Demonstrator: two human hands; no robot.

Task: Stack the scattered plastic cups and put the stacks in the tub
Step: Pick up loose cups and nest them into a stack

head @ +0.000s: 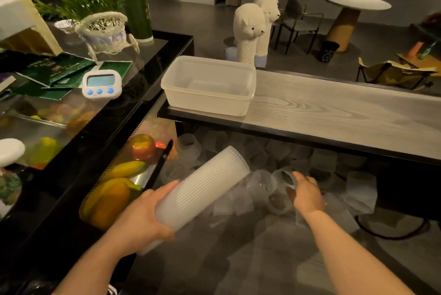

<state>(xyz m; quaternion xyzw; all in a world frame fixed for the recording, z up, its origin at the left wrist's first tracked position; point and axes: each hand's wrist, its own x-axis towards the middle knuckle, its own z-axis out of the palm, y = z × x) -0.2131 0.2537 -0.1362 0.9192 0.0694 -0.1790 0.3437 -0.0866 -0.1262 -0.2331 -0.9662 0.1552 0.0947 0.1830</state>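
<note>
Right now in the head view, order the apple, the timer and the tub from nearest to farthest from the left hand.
From the left hand:
1. Apple, just above it, behind the glass.
2. Timer, up left on the counter.
3. Tub, up right on the wooden shelf.

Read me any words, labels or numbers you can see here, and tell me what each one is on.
No text here is legible.
Green packets: pale print, too blurred to read.
Timer: display shows no readable digits.
Green canister: faint gold mark, too small to read.
Tub and stack of cups: no visible markings.
</note>
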